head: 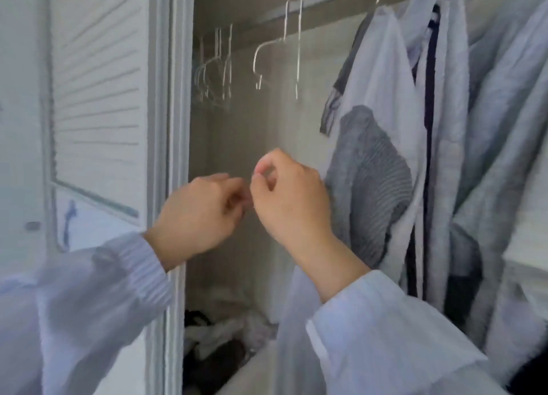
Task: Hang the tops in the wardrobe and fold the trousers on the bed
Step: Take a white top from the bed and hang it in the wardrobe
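Both hands are raised in front of the open wardrobe. My left hand (198, 216) and my right hand (290, 199) meet fingertip to fingertip, fingers curled. Whatever may be pinched between them is too small and blurred to make out. Just right of my right hand a white top with grey ribbed patches (373, 163) hangs from the rail (326, 0). Further pale tops (450, 127) hang beside it, one with a dark stripe. No trousers and no bed are in view.
Two empty wire hangers (267, 53) hang mid-rail, and a cluster of several more (213, 74) sits at the far left. The white louvred door (95, 83) stands open on the left. A heap of light and dark clothes (219, 335) lies on the wardrobe floor.
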Demonstrator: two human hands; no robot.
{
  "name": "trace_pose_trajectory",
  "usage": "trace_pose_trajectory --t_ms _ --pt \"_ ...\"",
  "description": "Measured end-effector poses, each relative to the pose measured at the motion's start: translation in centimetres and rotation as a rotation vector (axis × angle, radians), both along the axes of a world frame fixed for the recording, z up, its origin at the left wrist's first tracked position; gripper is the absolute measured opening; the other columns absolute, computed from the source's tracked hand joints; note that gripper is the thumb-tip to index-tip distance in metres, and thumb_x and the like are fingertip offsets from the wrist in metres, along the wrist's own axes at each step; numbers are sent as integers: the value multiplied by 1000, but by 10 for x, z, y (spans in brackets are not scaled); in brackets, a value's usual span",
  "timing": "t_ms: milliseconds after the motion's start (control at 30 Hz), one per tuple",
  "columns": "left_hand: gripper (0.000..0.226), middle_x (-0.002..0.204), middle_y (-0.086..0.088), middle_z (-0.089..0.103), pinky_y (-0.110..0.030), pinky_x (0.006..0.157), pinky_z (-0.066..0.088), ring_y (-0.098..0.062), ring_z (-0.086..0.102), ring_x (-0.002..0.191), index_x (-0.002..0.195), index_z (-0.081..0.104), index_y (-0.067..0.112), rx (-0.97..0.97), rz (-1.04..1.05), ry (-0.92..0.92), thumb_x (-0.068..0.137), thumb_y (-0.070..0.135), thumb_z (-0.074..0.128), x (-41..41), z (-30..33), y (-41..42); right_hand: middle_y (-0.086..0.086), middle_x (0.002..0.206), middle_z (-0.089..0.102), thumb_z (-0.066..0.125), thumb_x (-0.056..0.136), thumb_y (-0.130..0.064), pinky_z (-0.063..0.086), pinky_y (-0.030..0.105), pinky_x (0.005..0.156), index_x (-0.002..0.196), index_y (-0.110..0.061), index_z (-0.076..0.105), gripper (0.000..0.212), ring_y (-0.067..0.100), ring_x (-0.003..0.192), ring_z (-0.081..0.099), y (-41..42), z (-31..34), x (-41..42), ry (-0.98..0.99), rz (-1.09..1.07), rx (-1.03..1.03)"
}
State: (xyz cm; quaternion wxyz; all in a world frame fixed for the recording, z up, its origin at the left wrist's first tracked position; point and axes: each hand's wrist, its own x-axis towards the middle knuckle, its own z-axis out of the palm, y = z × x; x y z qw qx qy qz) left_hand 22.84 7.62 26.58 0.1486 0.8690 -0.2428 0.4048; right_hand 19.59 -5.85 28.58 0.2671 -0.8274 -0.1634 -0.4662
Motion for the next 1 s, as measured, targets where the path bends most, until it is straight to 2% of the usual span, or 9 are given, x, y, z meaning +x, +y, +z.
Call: trace_pose_trajectory --t_ms 200,300,433,533,633,733,833,933,1000 --pt "30 77 14 57 -32 59 52 -7 60 65 86 65 27 -156 360 48 80 40 39 -174 -115 86 -8 61 53 54 82 -21 28 22 49 80 -18 60 7 11 59 41 79 -131 -107 -49 441 -56" --pt "28 78 10 62 -33 54 51 -13 62 63 87 66 26 -168 558 176 85 38 42 -274 -176 116 -8 60 55 56 81 -22 24 17 43 77 -20 59 5 12 54 43 127 -193 -169 104 600 -130" --pt "24 78 11 62 -29 45 50 -13 61 55 84 66 31 -256 911 315 85 38 43 -405 -247 152 -6 64 60 63 82 -15 39 25 47 79 -20 61 6 15 58 54 193 -271 -260 369 848 -198" --pt "20 74 11 60 -26 40 46 -13 60 53 79 64 31 -333 1175 386 82 36 45 -511 -281 173 -4 71 63 61 85 -17 42 27 55 80 -18 62 5 17 66 57 245 -309 -348 542 1043 -268" --pt "26 75 10 61 -25 44 45 -15 63 59 81 64 31 -429 1451 460 83 39 39 -619 -304 186 0 75 65 58 86 -16 40 27 58 82 -15 63 6 22 72 59 290 -325 -443 602 1270 -346" --pt "35 91 8 64 -32 61 52 -17 65 79 94 65 31 -520 1653 549 85 44 33 -718 -318 192 3 82 67 57 87 -16 35 25 62 89 -13 64 8 22 78 59 330 -335 -539 645 1465 -431" --pt "23 109 10 59 -33 76 51 -16 61 97 110 60 31 -623 1818 543 92 37 47 -812 -334 197 6 84 66 55 88 -15 34 25 63 89 -12 63 9 25 80 59 365 -351 -635 645 1609 -503" --pt "26 114 8 55 -29 76 46 -15 58 101 117 57 30 -697 1942 551 93 36 49 -891 -354 205 6 89 64 52 88 -15 43 30 69 93 -11 61 11 24 86 57 391 -377 -723 690 1714 -640" --pt "26 112 8 56 -30 76 46 -15 58 101 116 57 29 -770 1993 563 92 36 50 -931 -372 215 6 88 62 54 86 -14 40 30 69 92 -11 60 9 25 87 55 405 -396 -767 740 1764 -727"
